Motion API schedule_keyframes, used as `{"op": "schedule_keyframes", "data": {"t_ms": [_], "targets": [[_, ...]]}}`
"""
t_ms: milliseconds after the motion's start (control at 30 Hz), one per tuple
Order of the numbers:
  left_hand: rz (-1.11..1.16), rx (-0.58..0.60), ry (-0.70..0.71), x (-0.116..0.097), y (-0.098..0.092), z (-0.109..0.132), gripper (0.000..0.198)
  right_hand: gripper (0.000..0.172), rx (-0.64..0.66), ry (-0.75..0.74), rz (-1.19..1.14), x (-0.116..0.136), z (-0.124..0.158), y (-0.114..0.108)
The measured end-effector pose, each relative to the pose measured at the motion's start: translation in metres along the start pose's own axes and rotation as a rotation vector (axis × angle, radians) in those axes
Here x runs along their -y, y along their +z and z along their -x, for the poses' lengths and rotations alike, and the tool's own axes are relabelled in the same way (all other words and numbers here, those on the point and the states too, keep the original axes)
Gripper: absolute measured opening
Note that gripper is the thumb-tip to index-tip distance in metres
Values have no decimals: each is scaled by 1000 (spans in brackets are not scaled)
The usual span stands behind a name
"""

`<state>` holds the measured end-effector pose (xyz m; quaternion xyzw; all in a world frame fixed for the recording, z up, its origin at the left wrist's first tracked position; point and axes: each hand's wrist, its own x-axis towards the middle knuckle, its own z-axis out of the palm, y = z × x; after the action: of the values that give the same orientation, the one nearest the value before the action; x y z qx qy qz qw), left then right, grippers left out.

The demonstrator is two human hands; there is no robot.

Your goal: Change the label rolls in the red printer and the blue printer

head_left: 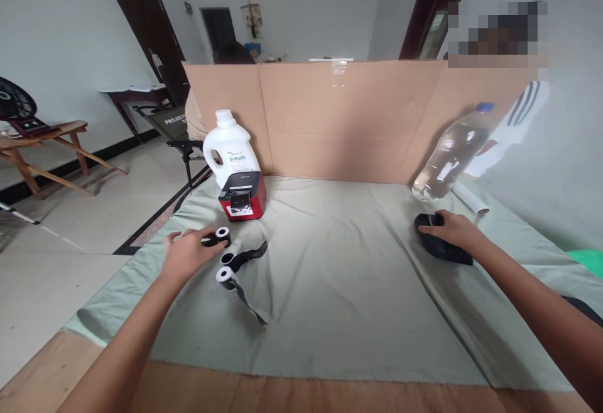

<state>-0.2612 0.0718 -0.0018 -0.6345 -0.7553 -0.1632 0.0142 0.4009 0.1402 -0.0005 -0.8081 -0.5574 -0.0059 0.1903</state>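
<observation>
At the left of the cloth, my left hand (191,249) pinches a small roll of paper (223,235) with a white end and dark outer side. Just nearer me lie a dark roll (228,258) with a black strip unrolled to the right, and another white-ended roll (225,276) trailing a dark strip. Behind them stands a small red and black printer (242,196) with a dark strip at its front slot. On the right, my right hand (452,229) closes over a black rounded case (438,246) resting on the cloth; its exact kind is unclear.
A white jug (230,143) stands behind the printer. A clear bottle with a blue cap (452,155) leans at the back right, beside a white tube (471,200). A cardboard panel (339,130) closes off the far side of the pale green cloth (330,287). People are behind it.
</observation>
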Motion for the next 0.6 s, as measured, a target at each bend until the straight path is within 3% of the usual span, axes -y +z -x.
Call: {"op": "schedule_keyframes", "data": {"t_ms": [67,233,367,433,500,600], "targets": [[-3,-10,-25,12,-4,15,34,62,163,-76,27,27,21,3],[35,63,-102,20,-5,25,37,62,231,-266,-14,120,73,6],[51,90,-77,21,-11,17,39,57,343,-208,-55,180,105,-1],[93,26,-54,16,-21,16,45,56,386,-115,-47,201,117,-2],[163,-110,-95,0,-34,21,47,56,396,-19,-28,215,128,0],[340,-374,-94,-55,-50,40,38,57,382,52,-40,221,135,6]]}}
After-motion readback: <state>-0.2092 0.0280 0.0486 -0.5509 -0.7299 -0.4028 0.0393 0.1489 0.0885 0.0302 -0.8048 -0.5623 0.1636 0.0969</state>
